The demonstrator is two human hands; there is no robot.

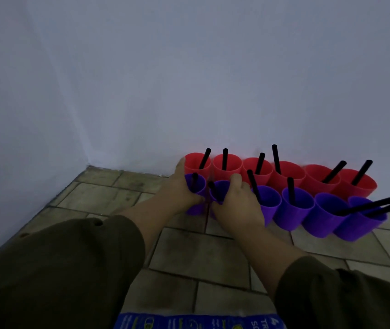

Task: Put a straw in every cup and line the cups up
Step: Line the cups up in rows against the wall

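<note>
Cups stand in two rows on the tiled floor (213, 252) against the pale wall (189, 79): six red cups (284, 176) at the back, touching the wall, and six purple cups (296, 207) in front of them, packed side by side with the rows touching. From where I watch, both rows run from about 12 o'clock out toward 2 o'clock. Every cup I can see into holds a black straw (290, 189); those in the two rightmost purple cups lean far over toward 3 o'clock, and the rest stand closer to upright.

My left hand (180, 186) is curled around the leftmost purple cup (197, 186), fingers wrapped on its far side beside the first red cup. My right hand (236, 205) is closed around the second purple cup (220, 189), thumb up at the rim, fingers around the wall. Both dark green sleeves (58, 269) fill the near edge at 6 to 8 o'clock, and a blue printed packet (189, 321) lies at 6 o'clock.
</note>
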